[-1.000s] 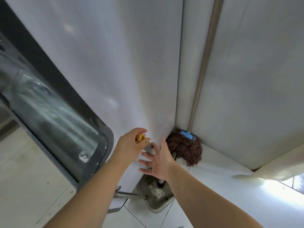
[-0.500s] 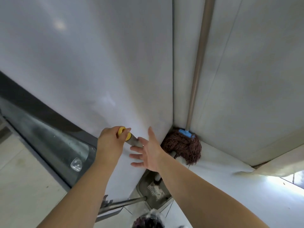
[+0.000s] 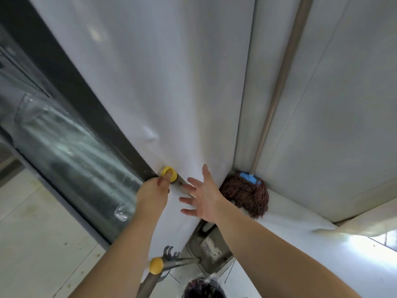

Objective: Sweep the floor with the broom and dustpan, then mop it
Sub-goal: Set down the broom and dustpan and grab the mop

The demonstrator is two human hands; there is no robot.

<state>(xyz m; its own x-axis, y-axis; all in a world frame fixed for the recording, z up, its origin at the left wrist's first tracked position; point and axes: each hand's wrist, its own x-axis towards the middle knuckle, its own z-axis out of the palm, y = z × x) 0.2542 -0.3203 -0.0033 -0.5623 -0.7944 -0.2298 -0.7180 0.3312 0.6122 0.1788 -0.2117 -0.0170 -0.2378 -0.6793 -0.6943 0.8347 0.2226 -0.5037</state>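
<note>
Left hand (image 3: 153, 190): the yellow cap (image 3: 169, 173) at the top of the broom handle (image 3: 182, 186) is pinched by curled fingers.
Right hand (image 3: 204, 197): fingers are spread and nothing is grasped; it is near the handle.
Dustpan (image 3: 209, 250): it is placed on the floor in the near corner, its second yellow-tipped handle (image 3: 156, 265) pointing left.
Mop (image 3: 247, 194): it is leaned in the far corner.
Handling: the broom is judged light and stiff; the grey shaft under the cap should be taken.
</note>
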